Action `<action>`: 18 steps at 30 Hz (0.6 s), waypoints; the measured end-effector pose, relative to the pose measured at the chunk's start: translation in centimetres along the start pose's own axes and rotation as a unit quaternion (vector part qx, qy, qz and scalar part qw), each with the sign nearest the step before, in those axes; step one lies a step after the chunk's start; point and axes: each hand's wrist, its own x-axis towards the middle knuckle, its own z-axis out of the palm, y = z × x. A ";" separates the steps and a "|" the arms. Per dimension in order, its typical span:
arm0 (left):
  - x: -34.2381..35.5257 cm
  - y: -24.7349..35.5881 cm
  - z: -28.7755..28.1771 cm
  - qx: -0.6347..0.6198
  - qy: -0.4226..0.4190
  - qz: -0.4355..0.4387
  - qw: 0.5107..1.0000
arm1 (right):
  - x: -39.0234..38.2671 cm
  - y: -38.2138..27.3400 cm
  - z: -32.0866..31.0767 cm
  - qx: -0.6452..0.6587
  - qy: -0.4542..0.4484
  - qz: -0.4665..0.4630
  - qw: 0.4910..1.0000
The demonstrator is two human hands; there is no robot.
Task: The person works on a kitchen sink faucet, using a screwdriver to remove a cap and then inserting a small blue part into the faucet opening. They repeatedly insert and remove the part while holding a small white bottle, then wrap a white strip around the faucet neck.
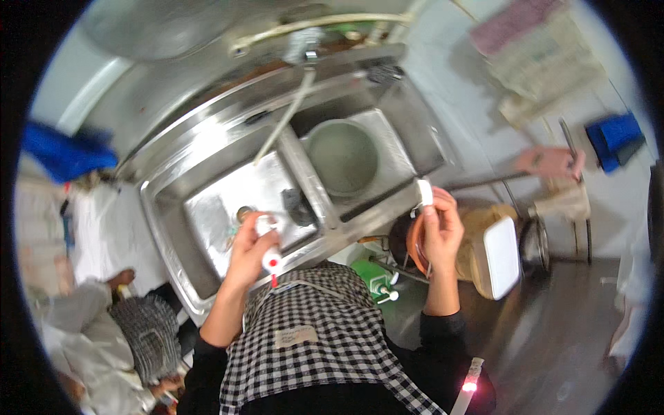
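My left hand (250, 254) is over the front of the left sink basin, its fingers closed around a small white bottle-like thing (271, 259) with a red spot and a red tip. Blur hides its exact kind. Off to the right, my right hand (443, 232) is raised near the sink's front right corner. It pinches a small white piece (425, 192) between thumb and fingers. Below my left hand, a dark crumpled thing (297, 206) lies in the left basin (214, 207). A round grey tub of cloudy water (342, 158) stands in the right basin.
A pale hose (283, 121) hangs from the tap into the left basin. Beside my right hand are an orange-brown bowl (416, 243) and a tan container with a white lid (502, 258). A green bottle (373, 277) stands under the sink edge. Another person (97, 339) is at the lower left.
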 end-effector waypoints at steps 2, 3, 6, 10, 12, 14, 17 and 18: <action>-0.7 1.4 0.3 -0.039 -0.030 0.024 0.999 | 0.2 -2.2 5.9 0.059 -0.063 -0.025 0.996; -0.9 2.0 0.5 -0.063 -0.050 0.052 0.995 | 0.3 -3.4 8.1 0.055 -0.101 -0.035 0.993; -2.6 3.9 0.5 -0.042 -0.046 0.037 0.997 | 0.0 -6.6 12.6 0.082 -0.138 -0.121 0.980; -3.1 4.9 0.3 0.025 -0.005 0.046 0.999 | -0.5 -9.5 16.0 0.037 -0.182 -0.233 0.955; -3.2 5.0 -0.2 0.058 0.008 0.056 0.997 | -0.8 -10.5 17.0 0.030 -0.209 -0.266 0.941; -3.3 5.0 -0.8 0.072 0.025 0.040 0.996 | -0.9 -11.0 18.0 0.020 -0.207 -0.290 0.934; -4.1 5.4 -2.4 0.029 0.041 0.041 0.998 | -1.0 -11.5 18.9 0.017 -0.217 -0.299 0.929; -4.4 5.4 -2.7 0.001 0.053 0.073 0.996 | -1.1 -11.5 19.1 0.022 -0.227 -0.299 0.927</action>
